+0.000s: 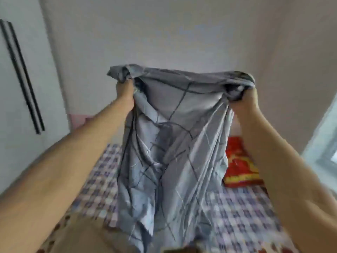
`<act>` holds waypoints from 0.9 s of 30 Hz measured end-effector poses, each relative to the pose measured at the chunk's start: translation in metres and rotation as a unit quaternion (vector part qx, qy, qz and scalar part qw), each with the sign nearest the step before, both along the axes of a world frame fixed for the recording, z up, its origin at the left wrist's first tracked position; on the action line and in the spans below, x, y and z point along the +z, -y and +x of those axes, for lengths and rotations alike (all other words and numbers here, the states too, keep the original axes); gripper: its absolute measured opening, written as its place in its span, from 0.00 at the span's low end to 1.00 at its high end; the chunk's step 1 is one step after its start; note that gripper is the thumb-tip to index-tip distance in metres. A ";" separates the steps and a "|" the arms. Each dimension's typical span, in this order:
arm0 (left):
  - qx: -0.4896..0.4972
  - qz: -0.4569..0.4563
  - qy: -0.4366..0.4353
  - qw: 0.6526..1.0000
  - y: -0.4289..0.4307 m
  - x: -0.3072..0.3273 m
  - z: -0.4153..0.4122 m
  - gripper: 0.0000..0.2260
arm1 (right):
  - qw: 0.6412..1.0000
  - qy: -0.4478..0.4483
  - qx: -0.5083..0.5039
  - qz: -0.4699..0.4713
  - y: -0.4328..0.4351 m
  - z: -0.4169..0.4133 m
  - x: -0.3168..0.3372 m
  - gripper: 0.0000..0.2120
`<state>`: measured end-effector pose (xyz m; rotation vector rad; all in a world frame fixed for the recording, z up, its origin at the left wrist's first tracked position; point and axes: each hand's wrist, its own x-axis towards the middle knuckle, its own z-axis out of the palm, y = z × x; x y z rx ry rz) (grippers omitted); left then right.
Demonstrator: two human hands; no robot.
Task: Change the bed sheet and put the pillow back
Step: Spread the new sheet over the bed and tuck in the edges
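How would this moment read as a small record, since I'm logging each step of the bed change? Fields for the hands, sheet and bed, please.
left hand: raised, grips one end of the sheet's top edge
right hand: raised, grips the other end
grey sheet: dark and pale lines, bunched, hanging between the hands above the bed
checked cloth: covers the bed below
red and yellow item: lies on the bed's far right; what it is cannot be told
picture: blurred
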<state>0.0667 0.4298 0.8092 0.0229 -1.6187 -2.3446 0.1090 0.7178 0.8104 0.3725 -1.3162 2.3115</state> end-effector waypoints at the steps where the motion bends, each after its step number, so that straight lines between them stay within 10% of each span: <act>1: 0.001 0.015 -0.092 0.996 0.002 0.049 -0.013 0.11 | 0.994 -0.097 -0.019 0.039 -0.002 0.005 0.063 0.08; 5: 0.036 -0.040 -0.241 0.969 -0.010 0.168 -0.019 0.06 | 0.977 -0.185 -0.109 -0.013 -0.005 0.047 0.197 0.19; 12: 0.135 -0.148 -0.287 0.937 0.004 0.142 -0.011 0.15 | 0.955 -0.177 -0.233 0.044 -0.035 0.056 0.191 0.12; 20: 0.081 -0.374 -0.087 0.920 0.048 -0.039 0.001 0.07 | 0.913 -0.005 -0.400 0.080 -0.026 0.060 -0.004 0.25; 24: -0.067 -0.394 -0.030 0.916 0.088 -0.171 0.027 0.12 | 0.921 0.086 -0.358 0.131 0.011 0.098 -0.129 0.06; 27: -0.200 -0.475 0.041 0.856 0.126 -0.285 0.018 0.12 | 0.857 0.215 -0.365 0.294 0.016 0.112 -0.228 0.07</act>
